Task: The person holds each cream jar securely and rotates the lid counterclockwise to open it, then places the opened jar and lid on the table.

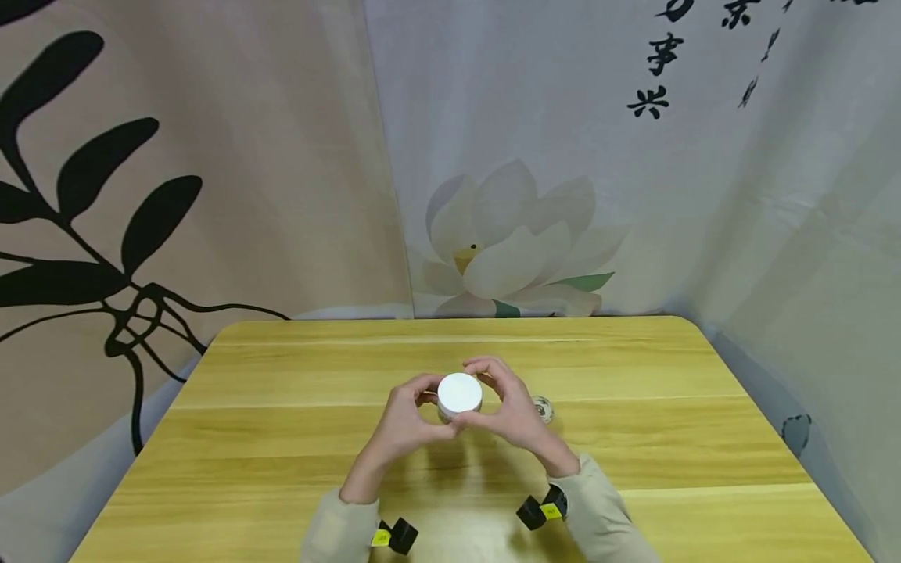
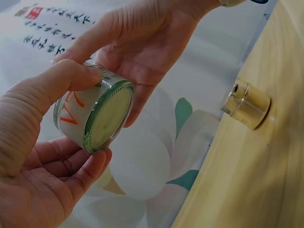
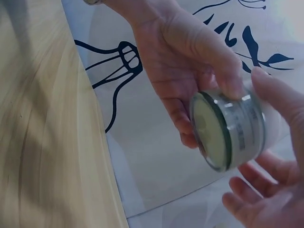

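Your left hand [image 2: 23,121] gripped white-labelled jar [image 2: 97,109], orange "V7" on side, greenish glass base facing right. Your right hand [image 2: 140,52] lay behind jar, contact unclear. Farther right, gold cylinder [image 2: 249,104] stood on wooden table [image 2: 256,175]; lotus-print curtain [image 2: 142,173] hung beyond.

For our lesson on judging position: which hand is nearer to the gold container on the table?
Right. In the head view, the right hand is just left of the gold container, partly hiding it; the left hand is farther left, past the jar.
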